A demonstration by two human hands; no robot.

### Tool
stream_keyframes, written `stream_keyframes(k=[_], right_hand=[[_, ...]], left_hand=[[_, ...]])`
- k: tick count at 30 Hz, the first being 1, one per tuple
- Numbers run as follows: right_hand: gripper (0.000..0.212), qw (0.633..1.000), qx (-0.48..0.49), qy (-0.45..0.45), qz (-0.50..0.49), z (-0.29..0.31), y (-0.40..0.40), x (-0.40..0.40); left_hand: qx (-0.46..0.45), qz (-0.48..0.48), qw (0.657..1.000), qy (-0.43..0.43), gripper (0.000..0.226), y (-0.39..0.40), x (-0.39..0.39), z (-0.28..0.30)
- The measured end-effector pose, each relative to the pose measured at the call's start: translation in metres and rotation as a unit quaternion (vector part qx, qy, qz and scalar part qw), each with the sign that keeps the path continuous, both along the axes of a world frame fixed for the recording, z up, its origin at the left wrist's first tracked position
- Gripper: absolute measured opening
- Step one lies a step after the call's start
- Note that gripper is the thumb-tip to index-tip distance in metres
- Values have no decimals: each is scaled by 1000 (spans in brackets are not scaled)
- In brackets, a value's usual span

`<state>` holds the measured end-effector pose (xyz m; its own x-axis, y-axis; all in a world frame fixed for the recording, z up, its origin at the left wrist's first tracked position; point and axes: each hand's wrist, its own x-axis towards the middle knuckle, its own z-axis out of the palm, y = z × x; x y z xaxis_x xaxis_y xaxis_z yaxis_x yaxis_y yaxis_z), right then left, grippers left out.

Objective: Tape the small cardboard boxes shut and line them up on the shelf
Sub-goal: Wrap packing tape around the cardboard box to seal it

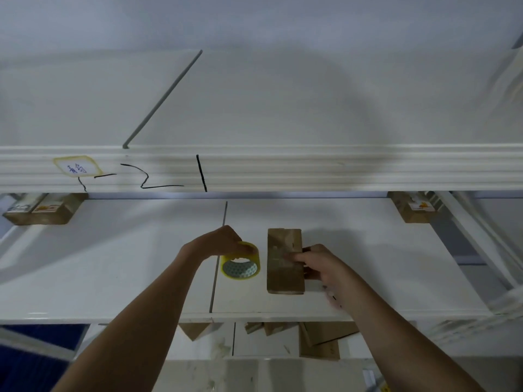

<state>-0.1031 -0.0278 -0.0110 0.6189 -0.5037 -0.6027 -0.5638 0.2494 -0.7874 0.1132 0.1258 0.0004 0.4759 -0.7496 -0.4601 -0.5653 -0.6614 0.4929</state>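
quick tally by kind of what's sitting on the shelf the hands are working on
Cardboard boxes: 3, the box under the right hand, the far-left box, the far-right box
Tape rolls: 1, the yellow tape roll gripped by the left hand
Total: 4

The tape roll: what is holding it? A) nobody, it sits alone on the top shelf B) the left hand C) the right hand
B: the left hand grips the top of the yellow tape roll on the shelf, while the right hand rests on the box beside it.
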Motion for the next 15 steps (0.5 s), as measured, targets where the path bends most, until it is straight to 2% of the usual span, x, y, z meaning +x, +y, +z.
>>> stream_keyframes(k=[4, 8, 15], right_hand=[[37, 999, -6, 42, 19, -13, -1, 9], [37, 997, -14, 72, 30, -25, -6, 13], [25, 978, -122, 157, 58, -43, -9, 23]], left_hand=[[34, -10, 999, -33, 48, 0, -2, -10], [84, -1, 994, -77, 64, 1, -5, -19], [102, -9, 985, -139, 77, -3, -17, -37]])
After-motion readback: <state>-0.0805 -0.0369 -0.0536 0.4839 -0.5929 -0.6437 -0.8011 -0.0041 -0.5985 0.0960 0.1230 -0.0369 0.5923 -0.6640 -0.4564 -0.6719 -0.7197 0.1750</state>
